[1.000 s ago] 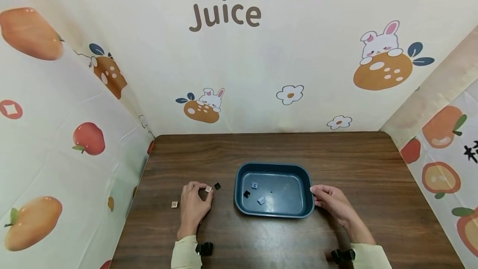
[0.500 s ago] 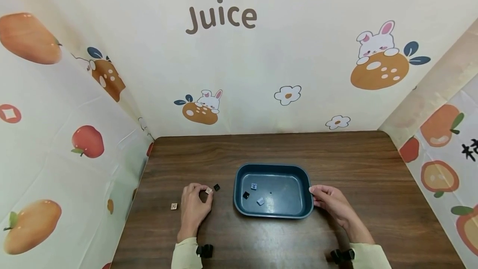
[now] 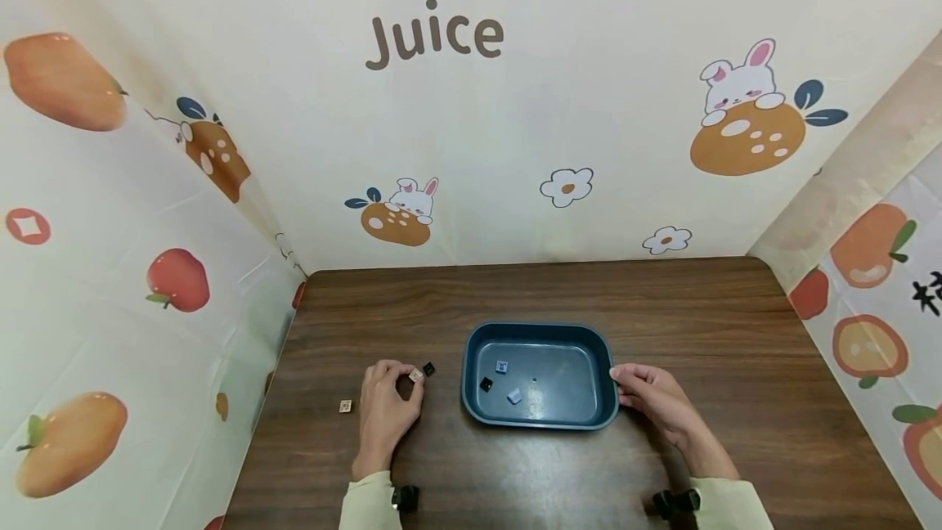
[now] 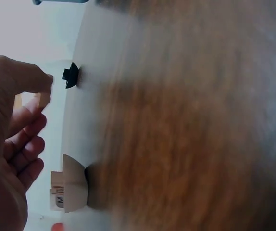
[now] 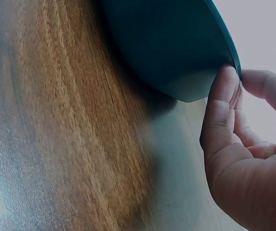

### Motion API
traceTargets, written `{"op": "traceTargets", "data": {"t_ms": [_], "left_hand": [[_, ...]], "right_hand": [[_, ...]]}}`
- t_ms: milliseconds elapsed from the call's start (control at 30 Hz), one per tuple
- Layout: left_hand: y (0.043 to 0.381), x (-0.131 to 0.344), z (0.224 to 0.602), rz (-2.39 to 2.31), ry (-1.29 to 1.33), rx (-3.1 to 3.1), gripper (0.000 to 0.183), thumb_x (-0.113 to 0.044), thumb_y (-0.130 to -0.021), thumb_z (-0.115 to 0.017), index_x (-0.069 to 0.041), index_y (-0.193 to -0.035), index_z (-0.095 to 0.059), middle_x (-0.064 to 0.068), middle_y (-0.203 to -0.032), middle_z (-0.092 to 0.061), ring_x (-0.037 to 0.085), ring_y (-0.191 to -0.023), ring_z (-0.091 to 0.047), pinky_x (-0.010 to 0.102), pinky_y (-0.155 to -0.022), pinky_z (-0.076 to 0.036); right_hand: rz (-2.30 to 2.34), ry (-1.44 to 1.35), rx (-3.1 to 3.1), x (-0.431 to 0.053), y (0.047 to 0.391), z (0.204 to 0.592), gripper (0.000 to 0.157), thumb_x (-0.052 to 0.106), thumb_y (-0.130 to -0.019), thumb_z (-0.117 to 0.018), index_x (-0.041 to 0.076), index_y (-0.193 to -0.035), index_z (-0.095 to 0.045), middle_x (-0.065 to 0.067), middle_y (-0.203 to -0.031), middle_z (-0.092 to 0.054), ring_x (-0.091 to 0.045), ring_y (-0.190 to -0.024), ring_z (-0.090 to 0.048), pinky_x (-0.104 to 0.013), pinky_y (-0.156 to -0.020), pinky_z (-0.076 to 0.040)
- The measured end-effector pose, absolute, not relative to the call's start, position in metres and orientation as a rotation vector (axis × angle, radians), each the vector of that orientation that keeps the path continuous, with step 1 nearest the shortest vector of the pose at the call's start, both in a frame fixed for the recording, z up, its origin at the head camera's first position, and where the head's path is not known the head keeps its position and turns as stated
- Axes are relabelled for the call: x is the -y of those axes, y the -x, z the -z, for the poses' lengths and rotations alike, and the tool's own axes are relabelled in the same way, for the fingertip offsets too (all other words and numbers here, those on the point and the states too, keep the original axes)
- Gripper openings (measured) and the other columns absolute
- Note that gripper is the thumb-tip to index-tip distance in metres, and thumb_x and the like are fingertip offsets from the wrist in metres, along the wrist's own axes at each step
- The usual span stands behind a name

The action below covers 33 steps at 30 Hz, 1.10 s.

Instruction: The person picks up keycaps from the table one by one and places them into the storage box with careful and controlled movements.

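Note:
My left hand (image 3: 386,411) pinches a small beige keycap (image 3: 415,375) between thumb and index finger, above the table. Just beyond it lies a black keycap (image 3: 429,369), also seen in the left wrist view as a dark flared shape. Another beige keycap (image 4: 74,183), marked with a letter, rests on the table to the left of that hand. My right hand (image 3: 658,403) pinches the right rim of a dark blue tray (image 3: 570,379). Inside the tray's left half lie a blue keycap (image 3: 502,367), a black one and a pale blue keycap (image 3: 514,396).
A brown wood-grain table (image 3: 662,301) carries everything. Printed cloth walls (image 3: 478,129) enclose its back and both sides. Black camera straps sit on both wrists.
The left hand has shifted slightly right with the pinched beige keycap, closer to the black one. The right hand still holds the tray rim, and the tray stays in place.

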<state>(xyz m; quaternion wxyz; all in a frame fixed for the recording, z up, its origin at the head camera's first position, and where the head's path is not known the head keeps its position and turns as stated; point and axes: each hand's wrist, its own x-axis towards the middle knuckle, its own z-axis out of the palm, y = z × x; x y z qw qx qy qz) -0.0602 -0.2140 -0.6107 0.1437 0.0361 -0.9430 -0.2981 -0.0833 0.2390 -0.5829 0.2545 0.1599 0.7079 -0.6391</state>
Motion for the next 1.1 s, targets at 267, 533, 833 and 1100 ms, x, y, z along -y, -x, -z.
{"op": "traceTargets", "data": {"t_ms": [267,533,833,1100], "left_hand": [[0.061,0.203,0.602,0.88,0.029,2.583,0.006,-0.02,-0.088,-0.081,-0.015,-0.092,-0.079,0.003,-0.102,-0.07,0.026,-0.099,-0.061,0.046,-0.088,-0.051],[0.067,0.188,0.588,0.93,0.185,2.5,0.007,-0.018,-0.087,-0.08,-0.015,-0.093,-0.078,0.001,-0.099,-0.069,0.023,-0.096,-0.06,0.042,-0.087,-0.05],[0.07,0.171,0.58,0.968,0.258,2.485,0.009,-0.02,-0.087,-0.08,-0.016,-0.096,-0.079,-0.001,-0.101,-0.07,0.02,-0.098,-0.06,0.04,-0.086,-0.052],[0.07,0.157,0.577,1.026,0.312,2.484,0.012,-0.02,-0.085,-0.083,-0.017,-0.097,-0.078,-0.002,-0.102,-0.07,0.019,-0.098,-0.06,0.039,-0.083,-0.052]], "right_hand": [[1.728,-0.441,-1.918,-0.239,0.084,0.585,0.045,0.036,-0.105,-0.066,-0.002,-0.129,-0.068,0.003,-0.099,-0.072,-0.01,-0.09,-0.067,-0.023,-0.084,-0.061],[1.719,-0.466,-1.933,-0.239,0.085,0.584,0.044,0.038,-0.104,-0.067,0.0,-0.126,-0.069,0.003,-0.101,-0.072,-0.012,-0.091,-0.068,-0.023,-0.084,-0.061],[1.72,-0.458,-1.932,-0.238,0.085,0.584,0.046,0.037,-0.104,-0.068,-0.002,-0.128,-0.068,0.003,-0.1,-0.072,-0.011,-0.09,-0.068,-0.023,-0.084,-0.061],[1.744,-0.45,-1.925,-0.237,0.084,0.582,0.041,0.033,-0.105,-0.066,-0.003,-0.126,-0.069,0.004,-0.098,-0.072,-0.009,-0.089,-0.068,-0.023,-0.083,-0.061]]}}
